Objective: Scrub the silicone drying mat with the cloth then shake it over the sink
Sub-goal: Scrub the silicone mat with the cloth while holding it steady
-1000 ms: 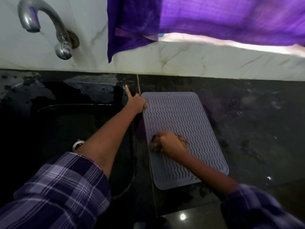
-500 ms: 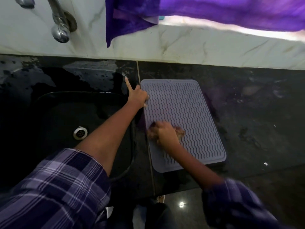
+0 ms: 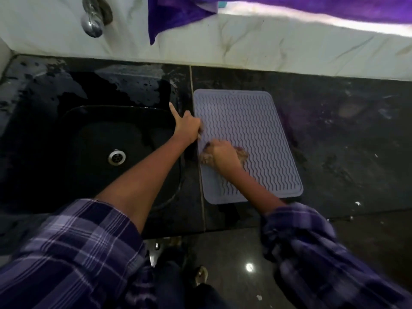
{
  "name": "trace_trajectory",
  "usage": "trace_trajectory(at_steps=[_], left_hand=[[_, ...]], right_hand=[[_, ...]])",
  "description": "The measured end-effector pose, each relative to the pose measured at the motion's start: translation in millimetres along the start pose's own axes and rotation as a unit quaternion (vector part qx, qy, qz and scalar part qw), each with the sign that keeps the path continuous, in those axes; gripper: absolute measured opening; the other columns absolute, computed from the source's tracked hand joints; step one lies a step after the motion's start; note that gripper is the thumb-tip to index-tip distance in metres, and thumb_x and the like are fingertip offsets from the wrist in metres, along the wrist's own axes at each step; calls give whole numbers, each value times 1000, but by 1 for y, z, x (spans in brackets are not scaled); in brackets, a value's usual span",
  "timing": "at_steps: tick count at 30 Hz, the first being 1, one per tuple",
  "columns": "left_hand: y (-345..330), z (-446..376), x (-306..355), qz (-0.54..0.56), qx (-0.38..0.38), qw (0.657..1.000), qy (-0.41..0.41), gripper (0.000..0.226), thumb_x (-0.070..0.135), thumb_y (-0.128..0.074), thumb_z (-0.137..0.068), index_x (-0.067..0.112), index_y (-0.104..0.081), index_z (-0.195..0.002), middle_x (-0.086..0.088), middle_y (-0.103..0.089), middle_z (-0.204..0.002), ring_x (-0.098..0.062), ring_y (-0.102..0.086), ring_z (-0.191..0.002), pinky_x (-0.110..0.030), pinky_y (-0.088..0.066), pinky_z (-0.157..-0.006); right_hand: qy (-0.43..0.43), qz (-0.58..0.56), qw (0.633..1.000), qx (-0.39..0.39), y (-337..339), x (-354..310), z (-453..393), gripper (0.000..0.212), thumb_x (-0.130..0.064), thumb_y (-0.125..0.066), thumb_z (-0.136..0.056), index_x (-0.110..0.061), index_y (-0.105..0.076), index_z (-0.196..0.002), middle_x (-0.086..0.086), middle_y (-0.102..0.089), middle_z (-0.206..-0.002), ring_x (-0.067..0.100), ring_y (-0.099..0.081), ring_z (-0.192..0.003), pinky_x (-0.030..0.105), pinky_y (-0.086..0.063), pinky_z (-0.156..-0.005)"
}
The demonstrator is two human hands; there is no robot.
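A grey silicone drying mat (image 3: 252, 134) with wavy ridges lies flat on the black counter, just right of the sink (image 3: 104, 150). My right hand (image 3: 223, 153) grips a crumpled brownish cloth (image 3: 242, 153) and presses it onto the mat near its left edge. My left hand (image 3: 188, 127) holds the mat's left edge, its fingers curled on the rim and the index finger pointing away over the counter.
The black sink has a metal drain (image 3: 116, 157). A chrome tap (image 3: 93, 21) is fixed to the white marble wall above it. A purple curtain (image 3: 178, 12) hangs at the top. The black counter (image 3: 345, 141) stretches to the right; the floor lies below its front edge.
The cloth in my right hand has moved slightly toward the mat's far end along its left side. My left hand keeps its hold on the mat's edge. The view has tilted downward.
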State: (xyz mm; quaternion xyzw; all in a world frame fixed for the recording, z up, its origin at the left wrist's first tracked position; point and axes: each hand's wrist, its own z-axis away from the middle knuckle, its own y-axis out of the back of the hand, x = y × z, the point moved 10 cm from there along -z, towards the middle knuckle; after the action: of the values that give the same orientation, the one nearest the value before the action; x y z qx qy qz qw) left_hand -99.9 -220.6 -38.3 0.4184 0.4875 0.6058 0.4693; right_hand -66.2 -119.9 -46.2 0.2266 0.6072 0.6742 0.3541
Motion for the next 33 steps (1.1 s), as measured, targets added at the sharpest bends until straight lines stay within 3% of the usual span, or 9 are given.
trace_trajectory(at_steps=[4, 8, 12, 16, 19, 22, 26, 29, 33], left_hand=[[1, 10, 6, -5, 0, 1000, -8, 16, 20, -62, -88, 17, -72, -101, -3, -65, -107, -25, -43, -120, -74, 5, -109], [3, 31, 21, 2, 17, 1000, -4, 18, 18, -64, -86, 13, -70, -102, -7, -64, -107, -26, -43, -119, -72, 0, -111], [-10, 49, 30, 18, -17, 999, 26, 21, 15, -56, -90, 13, -67, -108, -6, -62, -113, -28, -38, -124, -68, -5, -113], [-8, 50, 28, 14, -12, 999, 39, 26, 19, -62, -87, 14, -66, -112, -6, -61, -118, -28, -38, -124, -61, -15, -114], [-9, 51, 27, 19, -23, 999, 44, 34, 23, -70, -82, 14, -66, -114, -5, -60, -120, -28, -38, -124, -59, -15, -114], [-10, 53, 31, 12, -23, 999, 38, 42, 24, -70, -83, 15, -60, -122, -6, -59, -122, -28, -38, -124, -61, -15, -114], [-16, 50, 33, -12, -20, 999, 25, 76, 32, -64, -88, 21, -21, -151, -7, -54, -133, -30, -37, -127, -63, -15, -113], [-17, 48, 33, -25, -19, 999, 16, 79, 35, -63, -88, 21, -18, -152, -6, -52, -137, -30, -37, -127, -64, -15, -112], [-16, 49, 32, -30, -27, 999, 8, 81, 38, -64, -87, 20, -18, -152, -5, -50, -139, -30, -35, -129, -63, -14, -112]], right_hand=[[42, -27, 998, -43, -21, -14, 98, 28, -14, -65, -80, -7, -68, -107, 12, -64, -113, 31, -58, -105, 38, -47, -88], [95, 54, 984, -142, -11, -23, 59, 34, -26, -56, -91, -2, -64, -114, 15, -66, -119, 29, -61, -109, 38, -48, -98], [8, 44, 998, -36, 17, -1, 18, 23, -21, -56, -91, -6, -66, -106, 15, -66, -112, 30, -62, -102, 37, -48, -86], [17, -2, 999, 30, -9, -22, 78, 27, -10, -52, -88, -5, -63, -111, 14, -58, -117, 32, -52, -106, 40, -40, -87], [65, -29, 997, -23, -30, -29, 136, 32, -2, -62, -77, -2, -67, -108, 16, -63, -115, 35, -57, -102, 40, -44, -82], [40, -24, 995, -85, -22, -11, 114, 25, -17, -56, -89, -4, -69, -107, 13, -68, -114, 29, -61, -105, 35, -46, -88], [46, 18, 999, -23, -8, -26, 88, 28, -18, -51, -92, -11, -65, -116, 8, -63, -122, 27, -55, -113, 34, -40, -98], [97, 35, 995, -8, -23, -32, 125, 35, -7, -48, -89, -5, -60, -122, 12, -52, -131, 31, -45, -116, 36, -33, -94], [87, 61, 993, -54, -20, -2, 136, 28, -11, -52, -88, -3, -62, -112, 13, -58, -122, 30, -51, -111, 35, -37, -93]])
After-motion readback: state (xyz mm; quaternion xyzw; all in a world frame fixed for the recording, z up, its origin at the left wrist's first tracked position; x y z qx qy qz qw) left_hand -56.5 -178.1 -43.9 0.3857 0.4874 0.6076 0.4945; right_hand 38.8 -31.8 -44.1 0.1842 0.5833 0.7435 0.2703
